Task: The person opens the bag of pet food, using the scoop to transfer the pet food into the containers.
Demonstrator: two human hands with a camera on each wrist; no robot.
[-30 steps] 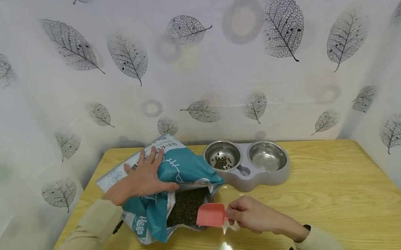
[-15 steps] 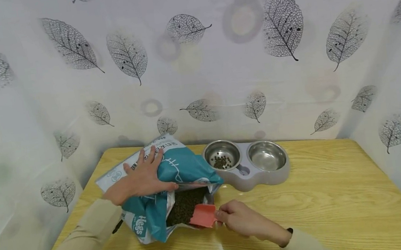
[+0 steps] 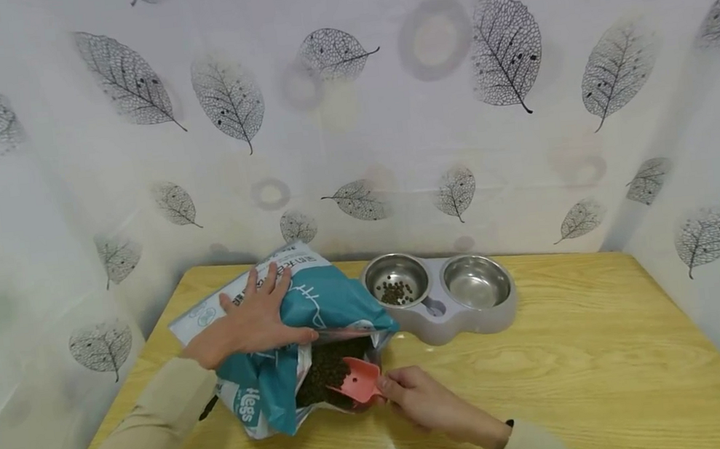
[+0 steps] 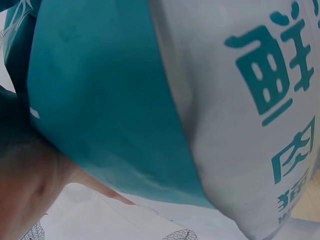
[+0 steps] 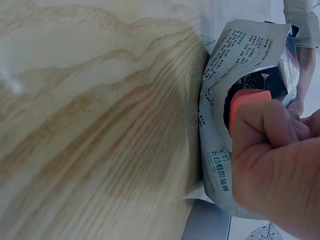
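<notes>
A teal and white pet food bag (image 3: 334, 294) lies on its side, its mouth facing the front right. Inside the mouth I see brown kibble (image 3: 324, 374). My left hand (image 3: 255, 323) rests on top of the bag with its fingers spread; the left wrist view is mostly filled by the bag's printed side (image 4: 110, 100). With curled fingers my right hand (image 3: 428, 404) holds a red scoop (image 3: 361, 380) by its handle. The scoop's blade is in the bag's mouth against the kibble, with a little kibble on it. In the right wrist view my fist (image 5: 275, 150) partly covers the scoop (image 5: 245, 100).
Behind the bag's right end stands a grey double feeder (image 3: 439, 326). Its left steel bowl (image 3: 397, 268) holds some kibble; no kibble shows in the right bowl (image 3: 477, 287). A leaf-patterned curtain (image 3: 378, 142) borders the wooden table (image 3: 584, 347) at the back and sides.
My right hand has moved left with the scoop, from the edge of the bag's mouth into the kibble, and the scoop has tilted. My left hand has stayed on the bag.
</notes>
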